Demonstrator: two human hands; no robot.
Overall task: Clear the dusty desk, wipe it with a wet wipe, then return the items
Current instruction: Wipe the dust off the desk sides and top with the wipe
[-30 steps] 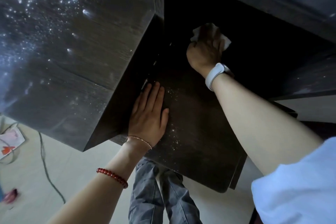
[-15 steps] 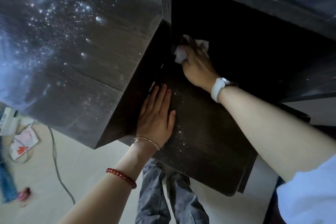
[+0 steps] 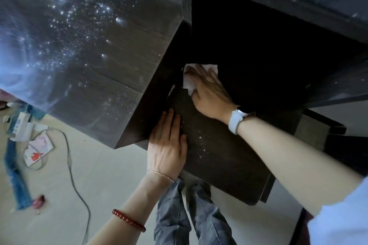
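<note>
The right hand (image 3: 209, 93) has slid the white wet wipe (image 3: 189, 80) back toward the left hand (image 3: 167, 145). Its fingers lie flat, pressing the wipe on the dark shelf (image 3: 223, 157). The left hand stays flat and holds nothing.

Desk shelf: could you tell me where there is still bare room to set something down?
Bare shelf lies between the left hand and the right forearm, out to the front edge. The back-left corner is crowded: the right hand presses the wipe there.
</note>
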